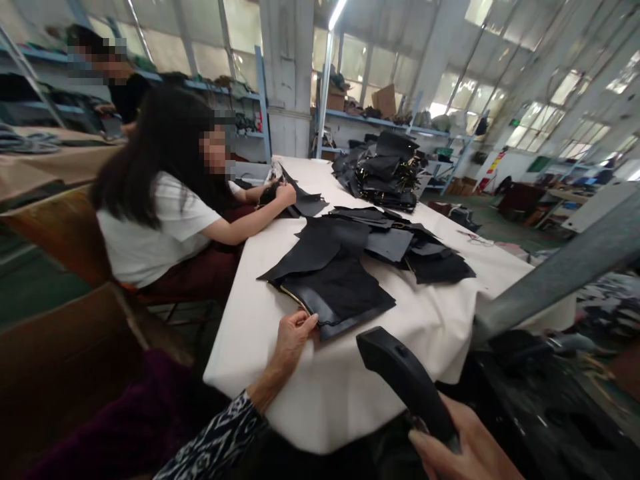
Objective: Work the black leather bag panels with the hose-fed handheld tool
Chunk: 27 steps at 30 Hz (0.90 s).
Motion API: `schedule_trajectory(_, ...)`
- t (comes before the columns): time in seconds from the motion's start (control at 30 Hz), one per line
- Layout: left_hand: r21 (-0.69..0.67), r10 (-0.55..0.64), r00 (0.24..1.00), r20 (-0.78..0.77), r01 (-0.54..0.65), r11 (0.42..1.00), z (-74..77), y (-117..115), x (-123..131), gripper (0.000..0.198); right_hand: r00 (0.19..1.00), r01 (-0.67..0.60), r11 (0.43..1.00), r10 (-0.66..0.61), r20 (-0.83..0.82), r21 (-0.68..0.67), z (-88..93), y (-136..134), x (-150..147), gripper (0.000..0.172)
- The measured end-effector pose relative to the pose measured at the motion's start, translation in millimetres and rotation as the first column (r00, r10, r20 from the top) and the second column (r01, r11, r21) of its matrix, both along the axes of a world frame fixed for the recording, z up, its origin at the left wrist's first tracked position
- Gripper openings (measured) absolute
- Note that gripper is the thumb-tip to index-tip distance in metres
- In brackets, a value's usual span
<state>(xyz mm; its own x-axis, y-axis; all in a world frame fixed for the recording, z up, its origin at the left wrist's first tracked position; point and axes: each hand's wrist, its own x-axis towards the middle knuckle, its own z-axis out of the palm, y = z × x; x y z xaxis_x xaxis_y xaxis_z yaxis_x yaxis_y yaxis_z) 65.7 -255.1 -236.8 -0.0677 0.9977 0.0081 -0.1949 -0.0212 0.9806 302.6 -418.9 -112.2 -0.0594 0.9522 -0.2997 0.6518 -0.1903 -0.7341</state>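
Note:
My left hand [291,339], in a patterned sleeve, is closed on the near left edge of a black fabric panel [345,290] with a gold zipper along that edge. The panel lies at the front of the white-covered table [250,347]. Low at the right, my right hand [463,437] grips a black curved hand tool [400,373]. Its blunt end points up and left, apart from the panel. The exact kind of tool does not show. More black cut pieces [395,243] overlap behind the panel.
A tall stack of black pieces [383,167] stands at the table's back. A person in a white shirt [165,213] sits at left, handling a black piece [303,200]. A grey metal post [560,267] slants across the right. A cardboard box [65,360] is low at left.

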Motion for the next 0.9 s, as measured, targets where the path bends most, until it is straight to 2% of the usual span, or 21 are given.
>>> schedule_trajectory(0.1, 0.009, -0.046, 0.999, 0.026, 0.045, 0.999, -9.6, -8.8, -2.4, 0.036, 0.988, -0.083, 0.994, 0.074, -0.137, -0.068, 0.0, 11.0, -29.5, 0.017)
schedule_trajectory(0.3, 0.03, -0.112, 0.984, 0.141, 0.109, 0.994, -2.1, -17.5, -9.2, 0.038, 0.972, -0.131, 0.991, 0.122, -0.203, -0.031, -6.6, 41.7, -64.2, 0.019)
schedule_trajectory(0.43, 0.017, -0.118, 0.976, 0.185, 0.117, 0.993, -1.1, -17.1, -12.4, 0.037, 0.976, -0.043, 0.999, 0.045, -0.214, 0.014, -0.8, 55.8, -62.5, 0.024)
schedule_trajectory(0.53, 0.027, -0.128, 0.972, 0.195, 0.125, 0.992, -6.1, -13.4, -12.7, 0.037, 0.989, -0.007, 0.999, 0.012, -0.15, 0.035, 7.3, 49.4, -52.5, 0.024)
schedule_trajectory(0.63, 0.024, -0.14, 0.97, 0.197, 0.138, 0.99, -10.5, -10.9, -12.2, 0.036, 0.995, -0.043, 0.999, 0.044, -0.095, 0.006, 9.8, 34.1, -46.8, 0.02)
schedule_trajectory(0.73, 0.028, -0.153, 0.96, 0.235, 0.15, 0.988, -8.9, -10.8, -12.2, 0.035, 0.992, -0.088, 0.994, 0.081, -0.099, -0.068, 4.3, 25.6, -51.5, 0.015)
schedule_trajectory(0.9, 0.007, -0.165, 0.954, 0.25, 0.169, 0.986, 1.1, -13.1, -12.4, 0.034, 0.969, -0.162, 0.983, 0.143, -0.201, -0.084, -5.8, 40.2, -62.6, 0.011)
